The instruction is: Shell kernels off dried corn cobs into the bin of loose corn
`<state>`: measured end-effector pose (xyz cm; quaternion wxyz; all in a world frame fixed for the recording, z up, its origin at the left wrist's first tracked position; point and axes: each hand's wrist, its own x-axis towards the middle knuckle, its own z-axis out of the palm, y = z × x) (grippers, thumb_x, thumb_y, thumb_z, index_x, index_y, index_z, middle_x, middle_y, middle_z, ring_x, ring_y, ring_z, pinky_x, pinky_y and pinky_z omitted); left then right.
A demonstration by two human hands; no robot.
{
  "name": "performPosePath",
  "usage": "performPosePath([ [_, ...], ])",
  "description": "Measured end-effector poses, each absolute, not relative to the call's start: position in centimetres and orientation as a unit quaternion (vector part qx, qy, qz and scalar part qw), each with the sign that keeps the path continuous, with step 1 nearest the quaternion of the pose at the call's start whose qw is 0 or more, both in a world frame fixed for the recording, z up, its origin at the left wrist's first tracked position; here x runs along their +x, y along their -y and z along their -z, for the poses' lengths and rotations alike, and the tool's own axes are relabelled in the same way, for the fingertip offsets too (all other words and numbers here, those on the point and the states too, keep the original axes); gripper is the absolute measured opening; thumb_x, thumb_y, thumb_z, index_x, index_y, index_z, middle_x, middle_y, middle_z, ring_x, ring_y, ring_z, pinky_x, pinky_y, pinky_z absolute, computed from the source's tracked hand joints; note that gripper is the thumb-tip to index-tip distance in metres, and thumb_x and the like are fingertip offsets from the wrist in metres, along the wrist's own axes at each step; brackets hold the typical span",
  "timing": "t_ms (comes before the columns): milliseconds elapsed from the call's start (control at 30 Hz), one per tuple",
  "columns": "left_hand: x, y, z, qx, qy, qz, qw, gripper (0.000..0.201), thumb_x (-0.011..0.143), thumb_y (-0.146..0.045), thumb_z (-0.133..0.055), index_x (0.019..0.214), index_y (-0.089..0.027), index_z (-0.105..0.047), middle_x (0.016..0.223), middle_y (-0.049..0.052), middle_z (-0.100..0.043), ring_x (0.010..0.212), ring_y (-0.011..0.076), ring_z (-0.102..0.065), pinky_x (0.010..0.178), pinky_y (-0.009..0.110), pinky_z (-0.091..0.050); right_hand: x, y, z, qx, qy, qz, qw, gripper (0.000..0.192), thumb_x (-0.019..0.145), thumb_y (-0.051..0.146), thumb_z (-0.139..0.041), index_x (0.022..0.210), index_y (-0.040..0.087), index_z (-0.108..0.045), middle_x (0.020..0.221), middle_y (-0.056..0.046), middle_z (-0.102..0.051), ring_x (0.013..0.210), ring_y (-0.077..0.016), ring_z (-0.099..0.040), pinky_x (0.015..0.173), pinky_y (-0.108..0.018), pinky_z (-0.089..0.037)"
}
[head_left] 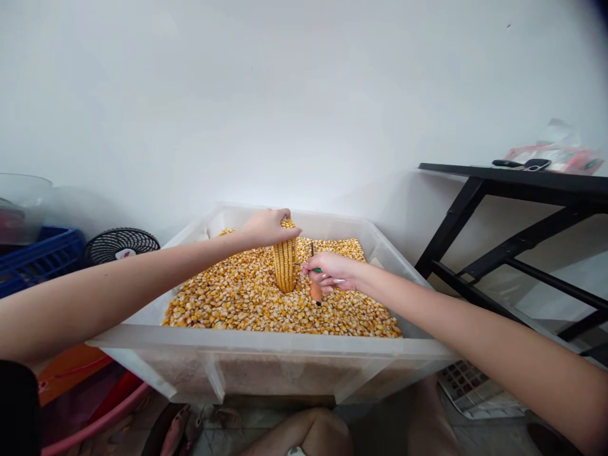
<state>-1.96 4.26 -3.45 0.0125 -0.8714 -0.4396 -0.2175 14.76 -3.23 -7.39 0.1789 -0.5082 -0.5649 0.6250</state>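
A: The left hand point(268, 227) is closed over the top of a corn cob point(285, 265), holding it upright with its lower end sunk in the loose kernels point(247, 304) that fill the clear plastic bin point(285, 354).

B: And the right hand point(332, 272)?

A: It is clamped round a small awl-like tool point(315, 288) with a wooden handle. The metal tip sticks up just beside the cob, and the handle hangs below the fist, touching the kernels.

B: What could go wrong?

A: I judge the main risk is the point slipping off the hard rows and skidding toward the left fingers, since they grip the same cob close above it. The cob also stands in loose grain, so a sideways push could tip it.

B: How are the arms set?

A: Both reach forward, nearly straight, over the bin's near rim. The left wrist bends down onto the cob; the right forearm comes in from the right, knuckles up.

B: Anything nearby?

A: A small black fan point(121, 246) and a blue crate point(40, 258) to the left, a black surface point(517, 177) to the right.
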Motion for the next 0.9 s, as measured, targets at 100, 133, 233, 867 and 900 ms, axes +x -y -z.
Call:
performPosePath([
  [100, -1.7, -3.6, 3.2, -0.874, 0.434, 0.216, 0.020, 0.057, 0.068, -0.060, -0.040, 0.100, -0.016, -0.057, 0.083, 0.010, -0.062, 0.070, 0.0202, -0.053, 0.058, 0.029, -0.035, 14.5, 3.7, 6.5, -0.533, 0.568, -0.606, 0.161, 0.018, 0.076, 0.012, -0.034, 0.060, 0.017, -0.038, 0.032, 0.010, -0.023, 0.027, -0.0033, -0.011, 0.032, -0.018, -0.018],
  [133, -1.6, -3.4, 3.2, -0.875, 0.433, 0.215, 0.019, 0.057, 0.068, -0.060, -0.040, 0.101, -0.016, -0.057, 0.083, 0.010, -0.062, 0.070, 0.0202, -0.053, 0.058, 0.029, -0.036, 14.4, 3.8, 6.3, -0.541, 0.572, -0.596, 0.160, 0.017, 0.076, 0.012, -0.035, 0.059, 0.017, -0.038, 0.032, 0.010, -0.023, 0.027, -0.0032, -0.012, 0.032, -0.018, -0.019],
  [233, -1.3, -3.0, 3.0, -0.875, 0.433, 0.214, 0.023, 0.055, 0.069, -0.058, -0.041, 0.101, -0.016, -0.057, 0.083, 0.010, -0.062, 0.071, 0.0197, -0.054, 0.059, 0.028, -0.037, 14.1, 4.1, 6.4, -0.557, 0.592, -0.555, 0.178, 0.014, 0.075, 0.010, -0.036, 0.062, 0.016, -0.041, 0.031, 0.011, -0.023, 0.027, -0.0037, -0.014, 0.031, -0.018, -0.019],
  [867, -3.2, -4.7, 2.9, -0.938, 0.302, 0.166, -0.049, 0.044, 0.074, -0.054, -0.044, 0.101, -0.021, -0.049, 0.087, 0.003, -0.060, 0.072, 0.0146, -0.054, 0.062, 0.024, -0.038, 14.8, 3.0, 8.3, -0.524, 0.784, -0.295, 0.153, 0.022, 0.082, 0.022, -0.043, 0.063, 0.014, -0.051, 0.052, 0.004, -0.045, 0.051, -0.0070, -0.040, 0.053, -0.020, -0.028],
  [900, -3.4, -4.8, 3.0, -0.936, 0.305, 0.165, -0.057, 0.042, 0.074, -0.054, -0.044, 0.101, -0.021, -0.049, 0.087, 0.003, -0.060, 0.072, 0.0144, -0.054, 0.062, 0.024, -0.038, 14.8, 2.8, 8.2, -0.522, 0.787, -0.290, 0.154, 0.022, 0.082, 0.021, -0.043, 0.062, 0.014, -0.051, 0.056, 0.003, -0.047, 0.055, -0.0073, -0.041, 0.055, -0.020, -0.028],
])
